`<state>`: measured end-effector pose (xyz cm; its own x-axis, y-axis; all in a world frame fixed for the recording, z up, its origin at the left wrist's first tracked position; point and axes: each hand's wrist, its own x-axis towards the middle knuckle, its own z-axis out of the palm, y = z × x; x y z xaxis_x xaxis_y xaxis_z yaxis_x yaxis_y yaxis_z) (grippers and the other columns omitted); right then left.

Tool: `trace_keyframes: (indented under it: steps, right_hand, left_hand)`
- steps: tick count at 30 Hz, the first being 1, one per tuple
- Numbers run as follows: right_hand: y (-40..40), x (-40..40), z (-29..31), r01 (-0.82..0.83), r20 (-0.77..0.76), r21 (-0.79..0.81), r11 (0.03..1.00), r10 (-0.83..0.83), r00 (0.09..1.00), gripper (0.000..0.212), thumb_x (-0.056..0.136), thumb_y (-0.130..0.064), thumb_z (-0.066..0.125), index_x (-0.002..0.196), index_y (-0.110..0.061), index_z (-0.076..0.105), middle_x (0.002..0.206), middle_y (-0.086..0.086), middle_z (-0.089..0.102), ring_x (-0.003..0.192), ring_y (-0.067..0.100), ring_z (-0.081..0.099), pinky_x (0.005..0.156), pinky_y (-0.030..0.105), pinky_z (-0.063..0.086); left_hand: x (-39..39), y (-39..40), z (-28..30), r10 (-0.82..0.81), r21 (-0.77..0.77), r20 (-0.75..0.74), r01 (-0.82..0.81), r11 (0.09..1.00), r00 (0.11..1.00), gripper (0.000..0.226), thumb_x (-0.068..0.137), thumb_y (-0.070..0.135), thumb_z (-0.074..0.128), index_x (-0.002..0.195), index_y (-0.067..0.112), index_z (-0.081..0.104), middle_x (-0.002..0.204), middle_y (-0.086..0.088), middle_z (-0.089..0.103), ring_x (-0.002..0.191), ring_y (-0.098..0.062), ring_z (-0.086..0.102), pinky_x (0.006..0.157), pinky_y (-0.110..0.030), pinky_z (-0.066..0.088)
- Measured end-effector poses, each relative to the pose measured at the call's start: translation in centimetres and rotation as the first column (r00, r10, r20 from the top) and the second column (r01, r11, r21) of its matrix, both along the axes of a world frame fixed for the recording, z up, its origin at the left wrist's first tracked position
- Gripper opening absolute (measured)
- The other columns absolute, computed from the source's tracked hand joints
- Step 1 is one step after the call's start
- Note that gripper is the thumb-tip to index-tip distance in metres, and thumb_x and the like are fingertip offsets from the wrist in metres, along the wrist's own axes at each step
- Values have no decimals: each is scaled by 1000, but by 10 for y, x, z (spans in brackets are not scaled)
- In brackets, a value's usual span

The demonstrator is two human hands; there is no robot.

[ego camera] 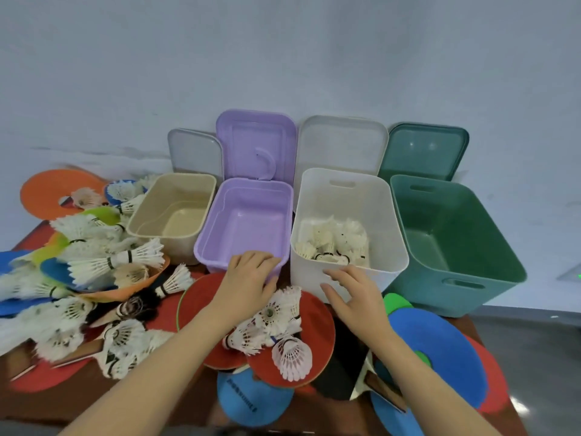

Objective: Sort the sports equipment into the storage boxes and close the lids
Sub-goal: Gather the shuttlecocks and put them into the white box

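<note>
From the head camera: four storage boxes stand in a row along the wall, lids propped up behind them so every mouth is open for loading: beige box [174, 212], purple box [248, 221], white box [345, 215], green box [449, 234]. Only the white one holds anything, a heap of shuttlecocks [334, 243] on its floor, so that looks like the shuttlecock bin. Plenty remain outside: a big shuttlecock pile [94, 265] to the left, and a small shuttlecock cluster [270, 325] lying on the red paddles [314, 328] right in front. The left hand [248, 278] reaches forward, palm down, fingers loosely curved at the purple box's near rim, holding nothing I can see. The right hand [352, 287] hovers by the white box's front wall, fingers spread and empty. Next pick is probably that near cluster.
</note>
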<state>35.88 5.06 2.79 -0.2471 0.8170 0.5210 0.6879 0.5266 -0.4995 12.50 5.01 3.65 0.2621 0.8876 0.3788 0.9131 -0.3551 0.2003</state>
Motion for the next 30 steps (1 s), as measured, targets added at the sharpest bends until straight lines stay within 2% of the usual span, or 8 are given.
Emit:
trace_keyframes:
  steps: [3, 6, 9, 12, 16, 20, 26, 30]
  right_hand:
    - [-25, -17, -15, 12, 118, -218, 976, 14, 993, 53, 79, -57, 52, 117, -22, 61, 102, -8, 59, 93, 13, 57, 78, 35, 49]
    - [-49, -31, -32, 87, 290, -417, 905, 42, 956, 84, 67, -77, 41, 135, -27, 41, 128, -11, 47, 119, 10, 44, 98, 33, 33]
    - [-68, -45, -46, 162, 380, -464, 871, 31, 924, 94, 64, -81, 48, 138, -25, 31, 136, -11, 40, 125, 11, 40, 102, 35, 28]
    - [-79, -56, -58, 211, 393, -464, 860, -13, 919, 85, 67, -73, 58, 133, -24, 33, 131, -10, 42, 119, 12, 45, 98, 35, 30]
    - [-86, -53, -64, 209, 266, -408, 889, -103, 958, 52, 80, -46, 57, 124, -24, 40, 121, -10, 46, 112, 11, 48, 86, 28, 30]
    - [-85, -37, -60, 201, 181, -362, 910, -143, 973, 45, 80, -31, 60, 122, -24, 46, 121, -11, 47, 113, 9, 47, 86, 24, 26]
    - [-83, -21, -48, 190, 60, -317, 929, -180, 982, 44, 78, -44, 52, 117, -26, 51, 115, -16, 53, 106, 4, 51, 86, 28, 35]
    - [-83, -15, -36, 172, -9, -237, 956, -179, 984, 41, 78, -44, 53, 114, -26, 52, 108, -20, 53, 98, -2, 50, 81, 23, 37]
  left_hand:
    - [-12, -23, -19, 9, -161, -8, -10, 987, 1000, 52, 82, 44, 33, 118, 19, 61, 115, 3, 60, 109, -16, 48, 85, -35, 38]
    - [-19, -38, -34, -9, -304, -47, -5, 953, 999, 67, 82, 53, 23, 136, 20, 44, 138, 2, 45, 127, -20, 36, 101, -40, 27]
    - [-22, -48, -46, -16, -400, -69, -14, 916, 997, 61, 92, 46, 39, 146, 24, 23, 151, 5, 24, 137, -17, 20, 108, -37, 14]
    - [-22, -54, -50, -21, -428, -69, -10, 904, 997, 62, 94, 43, 40, 148, 24, 17, 153, 5, 20, 138, -15, 20, 109, -37, 13]
    - [-14, -53, -52, -23, -430, -35, 5, 903, 999, 72, 91, 42, 47, 149, 19, 11, 152, 1, 21, 138, -19, 21, 110, -39, 14]
    - [-2, -43, -53, -9, -387, -50, -11, 922, 999, 91, 84, 51, 55, 149, 17, 3, 155, -2, 12, 141, -20, 14, 112, -39, 16]
    - [16, -28, -54, -81, -382, -185, 4, 924, 979, 95, 79, 55, 57, 148, 13, 8, 152, -5, 19, 133, -23, 27, 108, -38, 21]
    - [17, -27, -52, -55, -322, -123, 12, 947, 991, 84, 84, 46, 55, 147, 9, 13, 143, -5, 31, 124, -23, 35, 104, -34, 27]
